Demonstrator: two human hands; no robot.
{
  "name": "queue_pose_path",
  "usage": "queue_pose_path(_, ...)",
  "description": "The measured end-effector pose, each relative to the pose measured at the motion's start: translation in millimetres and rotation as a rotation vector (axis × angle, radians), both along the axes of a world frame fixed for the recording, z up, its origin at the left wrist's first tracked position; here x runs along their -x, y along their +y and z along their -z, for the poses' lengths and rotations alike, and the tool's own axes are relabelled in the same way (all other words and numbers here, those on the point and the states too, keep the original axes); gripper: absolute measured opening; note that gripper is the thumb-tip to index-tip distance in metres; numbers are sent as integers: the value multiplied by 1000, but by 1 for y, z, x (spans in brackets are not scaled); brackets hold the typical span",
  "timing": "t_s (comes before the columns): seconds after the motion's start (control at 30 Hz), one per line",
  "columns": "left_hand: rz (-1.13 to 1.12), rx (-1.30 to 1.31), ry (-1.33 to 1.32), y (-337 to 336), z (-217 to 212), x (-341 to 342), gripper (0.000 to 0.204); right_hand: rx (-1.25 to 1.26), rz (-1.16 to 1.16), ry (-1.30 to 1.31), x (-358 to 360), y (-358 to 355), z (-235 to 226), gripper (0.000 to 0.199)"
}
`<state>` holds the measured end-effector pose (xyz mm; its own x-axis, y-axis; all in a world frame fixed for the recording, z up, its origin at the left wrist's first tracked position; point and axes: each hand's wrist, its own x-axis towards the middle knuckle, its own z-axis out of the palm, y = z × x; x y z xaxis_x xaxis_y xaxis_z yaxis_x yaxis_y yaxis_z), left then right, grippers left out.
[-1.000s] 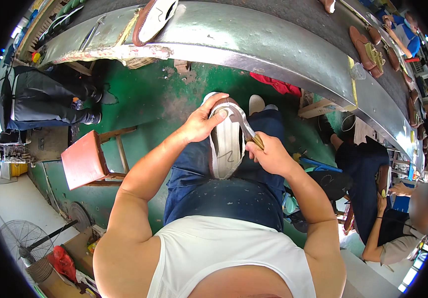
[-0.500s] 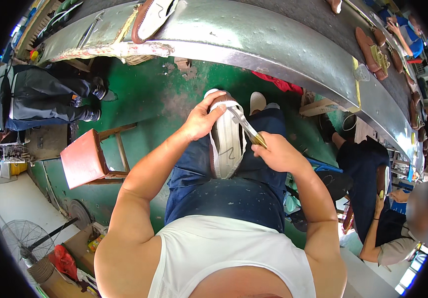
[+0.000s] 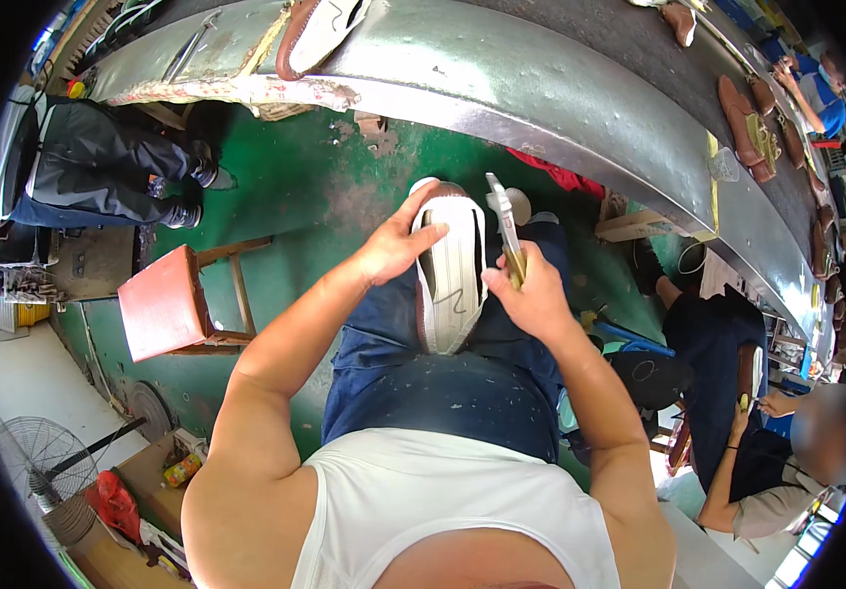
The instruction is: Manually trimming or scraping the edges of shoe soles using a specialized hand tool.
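Head view, centre of frame: the person sits with a white-soled shoe [image 3: 450, 275] resting sole-up on the lap, toe pointing toward the upper part of the frame. The left hand [image 3: 395, 245] is closed over the toe end of the shoe, fingers wrapped across the sole edge, pinning it against the thigh. The right hand [image 3: 531, 294] is clamped around the yellowish handle of a metal hand tool [image 3: 503, 228], whose flat grey head stands just above and to the right of the shoe's toe; whether the head touches the shoe cannot be told. Judged step: working the edge of the upper or sole near the toe with the tool while the other hand steadies the shoe. The next move probably calls for bringing the tool head down onto the toe rim with the left-hand grip kept firm, so the shoe does not roll on the lap, and with the fingers kept out of the tool's path. Upper part of frame: a long curved metal conveyor [image 3: 560, 88] carries other shoes, one brown-and-white shoe [image 3: 320, 29] at top centre. Left of centre: a red stool [image 3: 163, 304] on the green floor [image 3: 295, 196]. Lower right: another person seated, sleeve and arm visible, hands apart from this work.
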<state>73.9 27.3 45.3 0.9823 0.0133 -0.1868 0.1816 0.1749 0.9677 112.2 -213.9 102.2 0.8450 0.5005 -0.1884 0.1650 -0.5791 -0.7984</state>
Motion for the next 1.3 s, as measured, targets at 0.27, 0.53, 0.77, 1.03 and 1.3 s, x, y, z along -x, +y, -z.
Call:
queue_pose_path(0.27, -120, -400, 190, -56, 13, 73, 70, -133, 154, 354, 55, -17, 64, 31)
queue_pose_path(0.53, 484, 273, 343, -44, -15, 13, 88, -4, 118, 172, 45, -64, 64, 43)
queue_pose_path(0.77, 517, -56, 233, -75, 27, 42, 96, 213, 201, 431, 49, -129, 28, 29)
queue_pose_path(1.03, 468, -292, 231, -90, 39, 51, 102, 194, -296, -130, 60, -131, 6, 49)
queue_pose_path(1.3, 235, 459, 432, -98, 24, 62, 74, 677, -614, -131, 30, -83, -30, 34)
